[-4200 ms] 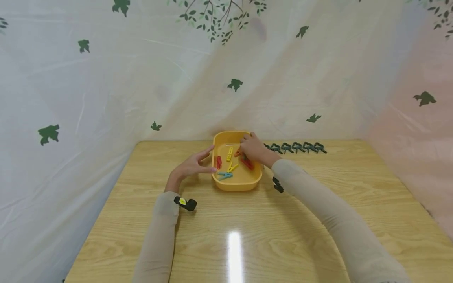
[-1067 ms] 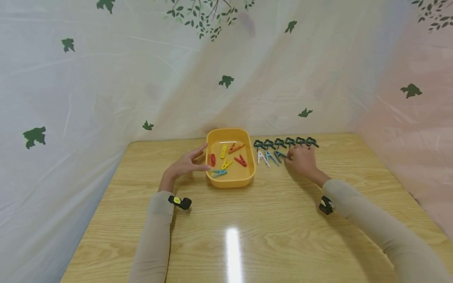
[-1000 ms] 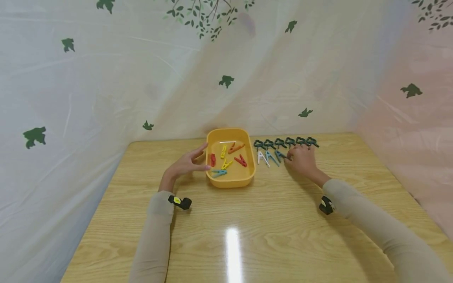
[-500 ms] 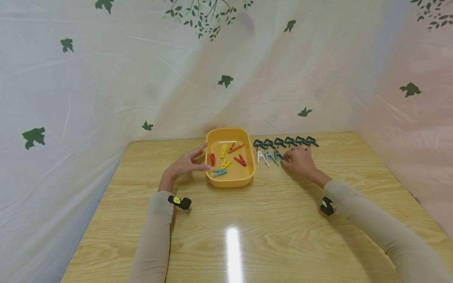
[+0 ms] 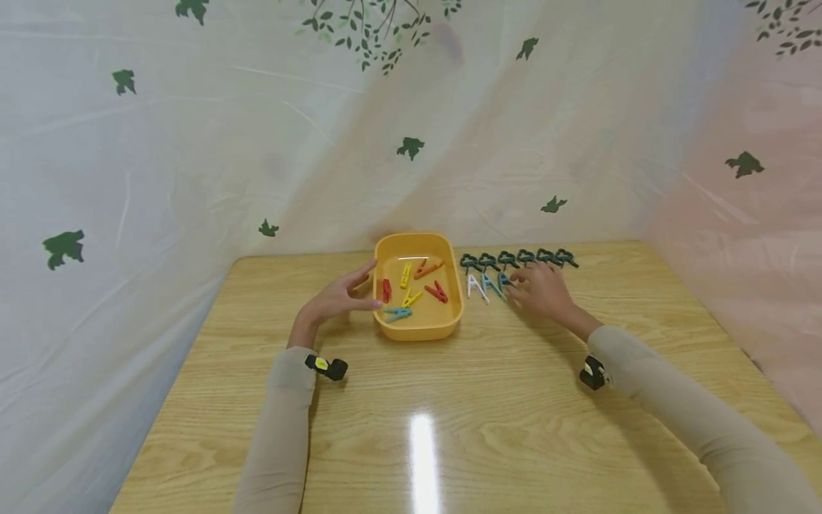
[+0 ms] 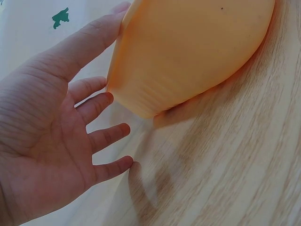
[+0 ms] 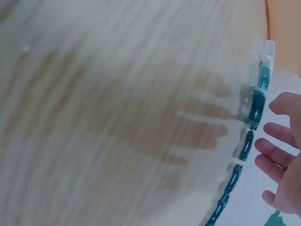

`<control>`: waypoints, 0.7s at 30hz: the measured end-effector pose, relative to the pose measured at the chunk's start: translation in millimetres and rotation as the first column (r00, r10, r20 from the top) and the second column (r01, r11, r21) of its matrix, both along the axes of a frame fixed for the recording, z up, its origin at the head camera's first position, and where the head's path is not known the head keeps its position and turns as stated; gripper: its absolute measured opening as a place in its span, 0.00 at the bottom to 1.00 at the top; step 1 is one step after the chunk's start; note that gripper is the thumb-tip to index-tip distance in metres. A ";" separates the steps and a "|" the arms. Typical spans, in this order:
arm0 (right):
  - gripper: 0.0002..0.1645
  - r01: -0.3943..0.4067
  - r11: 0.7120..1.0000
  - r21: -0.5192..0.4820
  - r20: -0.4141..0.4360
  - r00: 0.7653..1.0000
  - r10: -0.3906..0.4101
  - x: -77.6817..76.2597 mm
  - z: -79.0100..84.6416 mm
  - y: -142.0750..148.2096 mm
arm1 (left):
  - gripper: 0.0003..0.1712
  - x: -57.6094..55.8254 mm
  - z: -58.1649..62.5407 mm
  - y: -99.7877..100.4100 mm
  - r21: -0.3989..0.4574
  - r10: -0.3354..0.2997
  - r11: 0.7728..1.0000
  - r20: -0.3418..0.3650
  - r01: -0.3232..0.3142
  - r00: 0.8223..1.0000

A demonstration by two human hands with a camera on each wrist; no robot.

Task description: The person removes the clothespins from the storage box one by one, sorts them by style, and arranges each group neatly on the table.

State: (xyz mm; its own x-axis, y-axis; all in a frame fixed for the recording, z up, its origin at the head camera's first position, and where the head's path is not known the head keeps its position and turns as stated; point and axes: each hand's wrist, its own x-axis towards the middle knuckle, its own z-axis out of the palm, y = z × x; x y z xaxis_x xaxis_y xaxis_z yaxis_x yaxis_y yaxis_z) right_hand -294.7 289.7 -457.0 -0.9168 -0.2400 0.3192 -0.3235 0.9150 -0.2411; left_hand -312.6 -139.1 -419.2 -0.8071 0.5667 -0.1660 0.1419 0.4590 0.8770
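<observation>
My left hand (image 5: 334,298) reaches to the left side of a yellow plastic basin (image 5: 417,334). In the left wrist view its thumb and a fingertip touch the basin's rim, and the other fingers are spread. My right hand (image 5: 542,291) hovers with loosely bent fingers beside a dark blue clothespin (image 5: 504,279), which it partly covers in the head view. The right wrist view shows a gap between its fingers (image 7: 273,153) and the row. Left of that clothespin lie a light blue clothespin (image 5: 491,285) and a white clothespin (image 5: 474,287), side by side.
Behind them runs a row of several dark green clips (image 5: 507,258). Inside the basin are red, yellow, orange and light blue clothespins, such as a red clothespin (image 5: 437,291) and an orange clothespin (image 5: 428,268). A leaf-printed curtain (image 5: 334,164) borders the wooden table (image 5: 359,428).
My right hand went from inside the basin to the row at right. It straightened the dark blue clothespin beside the light blue one, then let go. My left hand stayed at the basin.
</observation>
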 end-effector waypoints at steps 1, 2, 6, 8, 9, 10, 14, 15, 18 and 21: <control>0.14 -0.010 1.000 -0.011 -0.002 1.000 0.010 -0.4 2.1 -1.7 | 0.54 0.0 -0.1 0.0 0.000 0.000 1.000 0.000 0.000 1.000; 0.14 -0.019 1.000 -0.023 -0.006 1.000 0.019 -1.1 4.2 -3.7 | 0.54 -0.1 -0.1 -0.1 0.001 0.000 1.000 0.001 0.000 1.000; 0.15 -0.083 0.994 -0.073 -0.043 0.996 0.080 -7.1 16.8 -14.9 | 0.54 -0.5 -0.5 0.0 0.007 0.000 1.000 0.002 0.000 1.000; 0.15 -0.124 0.987 -0.097 -0.063 0.991 0.118 -13.2 24.3 -23.0 | 0.54 -1.2 -0.9 -0.7 0.010 0.002 1.000 0.001 -0.002 1.000; 0.15 -0.148 0.983 -0.107 -0.072 0.987 0.141 -16.3 28.9 -28.0 | 0.54 -1.6 -1.3 -0.9 0.010 0.002 1.000 0.000 -0.002 1.000; 0.16 -0.169 0.979 -0.115 -0.076 0.984 0.161 -19.3 33.2 -33.0 | 0.54 -2.0 -1.7 -1.2 0.012 0.003 1.000 0.000 -0.003 1.000; 0.18 -0.230 0.967 -0.106 -0.059 0.973 0.224 -31.5 47.5 -54.8 | 0.54 -2.3 -2.9 -2.0 0.007 0.001 1.000 -0.007 -0.001 1.000; 0.19 -0.241 0.965 -0.100 -0.045 0.970 0.237 -33.8 50.7 -60.7 | 0.54 -2.1 -2.8 -2.1 0.005 0.002 1.000 -0.009 -0.002 1.000; 0.22 -0.264 0.963 -0.059 0.008 0.964 0.265 -41.1 56.5 -76.8 | 0.54 -1.5 -2.2 -2.0 -0.001 0.006 1.000 -0.008 -0.006 1.000; 0.23 -0.286 0.958 0.000 0.062 0.956 0.286 -47.7 60.0 -91.2 | 0.53 -1.6 -1.5 -1.7 -0.004 0.007 1.000 -0.009 -0.007 1.000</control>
